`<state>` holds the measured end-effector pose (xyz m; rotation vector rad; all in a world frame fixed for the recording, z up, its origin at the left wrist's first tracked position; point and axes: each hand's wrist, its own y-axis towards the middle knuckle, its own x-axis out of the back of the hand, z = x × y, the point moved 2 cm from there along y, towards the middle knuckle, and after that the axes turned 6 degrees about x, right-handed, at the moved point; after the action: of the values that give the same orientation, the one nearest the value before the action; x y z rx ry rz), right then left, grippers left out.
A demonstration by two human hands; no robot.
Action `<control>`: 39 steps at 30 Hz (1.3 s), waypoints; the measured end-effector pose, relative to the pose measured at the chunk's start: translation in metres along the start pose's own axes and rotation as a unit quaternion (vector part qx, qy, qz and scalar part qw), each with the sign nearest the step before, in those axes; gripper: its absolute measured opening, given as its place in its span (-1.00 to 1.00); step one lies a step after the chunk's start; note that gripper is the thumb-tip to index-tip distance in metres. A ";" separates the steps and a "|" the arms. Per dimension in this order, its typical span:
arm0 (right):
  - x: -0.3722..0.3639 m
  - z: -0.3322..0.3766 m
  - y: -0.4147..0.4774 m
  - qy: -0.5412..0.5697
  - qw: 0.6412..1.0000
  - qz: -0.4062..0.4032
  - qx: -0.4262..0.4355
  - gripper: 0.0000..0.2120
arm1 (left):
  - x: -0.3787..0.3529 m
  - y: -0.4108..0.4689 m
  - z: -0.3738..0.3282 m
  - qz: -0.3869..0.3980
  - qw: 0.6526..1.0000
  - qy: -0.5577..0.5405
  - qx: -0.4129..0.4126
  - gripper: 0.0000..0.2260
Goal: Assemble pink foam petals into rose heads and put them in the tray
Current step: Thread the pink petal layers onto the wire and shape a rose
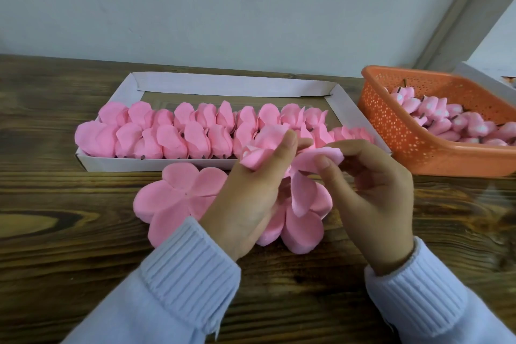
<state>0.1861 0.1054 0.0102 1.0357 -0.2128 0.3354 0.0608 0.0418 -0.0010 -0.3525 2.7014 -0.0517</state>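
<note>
Sitting toward the back of the wooden counter (69, 232), a white cardboard tray (95, 161) holds two packed rows of pink rose heads (170, 137). They lie on their sides and run from its left end almost to its right, the front row against the near wall. Just right of the tray, an orange perforated basket (391, 131) holds a heap of small pink buds (446, 120) with dark stems.

In front of the tray the left hand (251, 193) grips a half-made rose (252, 155), fingers curled round it, just above the tray's near wall. The right hand (371, 190) pinches one loose petal (328, 156) of that rose between thumb and forefinger.

A flat petal sheet (178, 195) lies on the counter just left of the left hand. A second sheet (301, 223) lies beneath both hands, partly hidden by them.
</note>
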 end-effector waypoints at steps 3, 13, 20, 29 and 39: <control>0.001 0.000 -0.001 -0.005 1.000 -0.011 0.006 -0.93 | -0.001 0.000 -0.001 0.038 0.999 0.009 0.003 -0.39; 0.003 0.004 0.000 0.007 0.999 -0.029 0.019 -0.97 | -0.010 -0.010 -0.003 0.103 0.967 0.183 -0.148 -0.79; 0.002 0.007 0.001 0.146 0.989 -0.020 -0.002 -0.94 | -0.006 -0.007 -0.002 0.060 0.974 0.154 -0.152 -0.89; -0.011 -0.014 -0.004 0.309 0.925 0.026 -0.217 -0.56 | -0.005 -0.005 -0.004 0.000 0.989 0.080 -0.121 -0.47; -0.020 -0.001 -0.008 0.434 0.844 0.092 -0.301 -0.64 | -0.009 -0.003 -0.001 0.055 0.984 0.042 -0.166 -0.66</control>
<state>0.1704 0.0993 -0.0029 0.1675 0.3956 0.8202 0.0691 0.0411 0.0034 -0.3027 2.8063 0.4305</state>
